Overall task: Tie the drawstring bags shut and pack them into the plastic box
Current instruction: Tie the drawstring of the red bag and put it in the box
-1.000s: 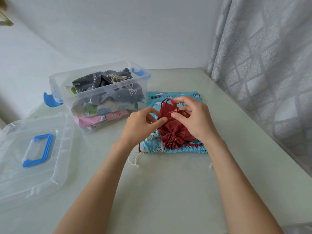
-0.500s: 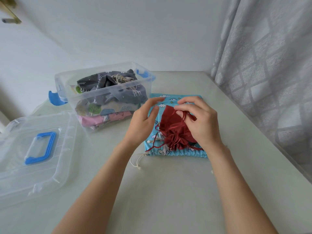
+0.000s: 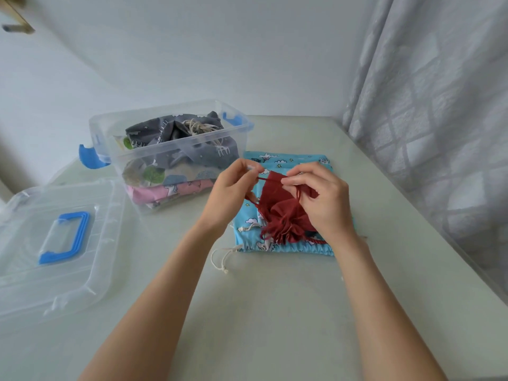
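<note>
Currently, the person is tying the cord of a small dark-red fabric drawstring bag, which is lying on top of a flat light-blue cartoon-print drawstring bag on the pale green desk. The left hand is pinching one end of the thin dark-red drawstring between thumb and fingertips, while the right hand is pinching the other part of the cord near the top edge of the red bag; the cord is running taut between the two hands. The mouth of the red bag is appearing gathered at its near end, so the tying step is judged to be in progress but not finished. Just to the left, the clear plastic storage box with blue latches is already holding several fabric bags, grey, beige and pink, so a good part of the packing is looking done. The clear plastic lid with a blue handle is lying apart at the left edge of the desk. Remaining work, as judged here: finishing the red knot, placing that bag in the box, then closing the blue bag, whose white cord is trailing loose and untied.
</note>
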Demonstrator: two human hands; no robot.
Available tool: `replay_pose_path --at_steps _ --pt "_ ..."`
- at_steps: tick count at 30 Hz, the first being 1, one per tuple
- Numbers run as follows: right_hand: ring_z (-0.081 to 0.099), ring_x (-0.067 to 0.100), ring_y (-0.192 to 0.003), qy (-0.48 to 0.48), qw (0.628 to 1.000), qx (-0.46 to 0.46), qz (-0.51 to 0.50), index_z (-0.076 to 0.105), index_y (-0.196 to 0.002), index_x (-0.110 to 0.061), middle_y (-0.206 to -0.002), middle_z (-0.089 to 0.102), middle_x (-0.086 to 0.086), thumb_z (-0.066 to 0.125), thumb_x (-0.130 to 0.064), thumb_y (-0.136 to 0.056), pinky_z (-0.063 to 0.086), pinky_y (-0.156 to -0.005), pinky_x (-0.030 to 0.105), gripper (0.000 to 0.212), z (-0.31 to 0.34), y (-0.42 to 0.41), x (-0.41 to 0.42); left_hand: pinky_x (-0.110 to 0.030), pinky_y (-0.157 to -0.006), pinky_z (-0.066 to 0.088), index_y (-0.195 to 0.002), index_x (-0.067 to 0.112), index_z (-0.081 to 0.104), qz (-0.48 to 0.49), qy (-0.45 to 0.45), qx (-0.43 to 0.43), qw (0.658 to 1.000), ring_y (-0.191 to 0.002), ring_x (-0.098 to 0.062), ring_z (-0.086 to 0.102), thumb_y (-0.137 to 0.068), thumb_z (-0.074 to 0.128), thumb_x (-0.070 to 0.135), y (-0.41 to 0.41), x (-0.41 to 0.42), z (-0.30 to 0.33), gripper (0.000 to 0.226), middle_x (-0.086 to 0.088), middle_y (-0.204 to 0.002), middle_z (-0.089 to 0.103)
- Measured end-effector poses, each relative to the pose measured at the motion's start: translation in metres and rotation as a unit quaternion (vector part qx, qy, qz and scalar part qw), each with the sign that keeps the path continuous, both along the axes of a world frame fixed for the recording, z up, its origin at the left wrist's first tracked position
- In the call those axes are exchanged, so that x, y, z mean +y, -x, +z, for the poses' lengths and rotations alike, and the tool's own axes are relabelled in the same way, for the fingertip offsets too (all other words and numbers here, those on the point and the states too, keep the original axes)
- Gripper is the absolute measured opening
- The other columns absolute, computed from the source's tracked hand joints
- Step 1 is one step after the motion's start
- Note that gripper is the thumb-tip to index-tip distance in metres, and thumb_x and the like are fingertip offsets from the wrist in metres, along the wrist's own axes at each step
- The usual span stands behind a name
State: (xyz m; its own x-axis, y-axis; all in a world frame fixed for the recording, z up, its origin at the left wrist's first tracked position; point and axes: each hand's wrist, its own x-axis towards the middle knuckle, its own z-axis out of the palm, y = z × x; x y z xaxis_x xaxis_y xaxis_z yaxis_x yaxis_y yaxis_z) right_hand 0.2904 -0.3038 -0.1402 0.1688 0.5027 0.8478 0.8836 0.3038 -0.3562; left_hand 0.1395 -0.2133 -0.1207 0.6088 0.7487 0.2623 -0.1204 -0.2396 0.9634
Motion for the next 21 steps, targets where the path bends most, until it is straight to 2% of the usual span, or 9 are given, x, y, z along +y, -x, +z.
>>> replay_pose_path --at_steps 1,3,5,6,10,12,14,17,21 --pt "0.062 0.007 -0.078 0.001 1.0 0.013 0.003 0.073 -0.08 -0.002 -0.087 0.067 0.007 0.074 -0.002 -0.076 0.047 -0.075 0.013 0.004 0.0 0.0 -0.001 -0.013 -0.051 0.036 -0.089 0.015 0.058 -0.003 -0.011 0.013 1.0 -0.047 -0.002 0.038 -0.096 0.045 0.011 0.001 0.0 0.001 0.015 0.019 -0.05 0.046" --pt "0.063 0.008 -0.079 0.01 0.999 0.047 0.018 0.074 -0.082 -0.003 -0.088 0.067 0.004 0.075 -0.001 -0.075 0.049 -0.074 0.015 0.007 0.0 0.0 -0.002 -0.012 -0.049 0.028 -0.087 0.021 0.061 0.032 -0.153 0.093 0.983 -0.047 -0.003 0.037 -0.094 0.052 0.024 0.002 0.001 0.0 0.012 0.017 -0.048 0.044" --pt "0.065 0.011 -0.08 0.025 0.997 0.069 0.031 0.074 -0.085 -0.002 -0.088 0.069 0.005 0.074 -0.001 -0.076 0.054 -0.074 0.021 0.009 0.0 -0.002 -0.002 -0.016 -0.055 0.03 -0.083 0.03 0.064 0.088 -0.304 0.177 0.932 -0.054 0.0 0.045 -0.089 0.058 0.041 0.004 0.006 -0.006 0.014 0.018 -0.058 0.052" --pt "0.066 0.012 -0.081 0.036 0.997 0.068 0.028 0.074 -0.086 -0.002 -0.088 0.07 0.007 0.073 -0.003 -0.077 0.054 -0.076 0.023 0.009 0.0 -0.004 -0.003 -0.019 -0.058 0.032 -0.081 0.031 0.066 0.097 -0.314 0.184 0.926 -0.058 0.0 0.047 -0.086 0.059 0.045 0.004 0.008 -0.009 0.016 0.017 -0.064 0.056" --pt "0.065 0.007 -0.08 0.076 0.995 0.053 -0.03 0.074 -0.086 -0.004 -0.086 0.071 0.0 0.07 -0.01 -0.082 0.049 -0.08 0.013 0.009 0.0 -0.019 -0.012 -0.022 -0.062 0.034 -0.077 0.026 0.067 0.078 -0.121 0.072 0.987 -0.059 -0.006 0.042 -0.088 0.06 0.038 0.006 0.016 -0.013 0.018 0.012 -0.063 0.055" --pt "0.063 0.006 -0.078 0.092 0.992 0.062 -0.057 0.074 -0.085 -0.006 -0.084 0.069 -0.004 0.068 -0.013 -0.084 0.048 -0.078 0.012 0.01 0.002 -0.026 -0.019 -0.017 -0.064 0.035 -0.074 0.025 0.062 0.084 -0.004 0.003 0.996 -0.064 -0.003 0.045 -0.093 0.054 0.03 0.008 0.019 -0.012 0.021 0.015 -0.068 0.058" --pt "0.063 0.007 -0.075 0.112 0.987 0.093 -0.071 0.074 -0.079 -0.007 -0.08 0.069 -0.004 0.067 -0.016 -0.085 0.049 -0.076 0.018 0.012 0.004 -0.034 -0.025 -0.02 -0.072 0.042 -0.072 0.024 0.054 0.05 0.118 -0.092 0.987 -0.078 -0.002 0.055 -0.096 0.048 0.023 0.008 0.023 -0.012 0.024 0.017 -0.078 0.064" --pt "0.063 0.007 -0.074 0.146 0.976 0.128 -0.097 0.072 -0.074 -0.009 -0.079 0.068 -0.007 0.068 -0.023 -0.085 0.05 -0.076 0.026 0.019 0.004 -0.043 -0.033 -0.029 -0.093 0.049 -0.073 0.017 0.045 -0.036 0.249 -0.221 0.942 -0.102 -0.014 0.064 -0.098 0.04 0.014 0.004 0.024 -0.013 0.026 0.004 -0.098 0.07" --pt "0.064 0.012 -0.074 0.174 0.97 0.129 -0.115 0.071 -0.072 -0.007 -0.084 0.069 -0.005 0.07 -0.024 -0.083 0.052 -0.075 0.036 0.02 0.001 -0.046 -0.035 -0.03 -0.09 0.051 -0.077 0.014 0.042 -0.061 0.261 -0.204 0.942 -0.085 -0.016 0.068 -0.1 0.034 0.014 -0.003 0.018 -0.018 0.024 0.002 -0.07 0.063"
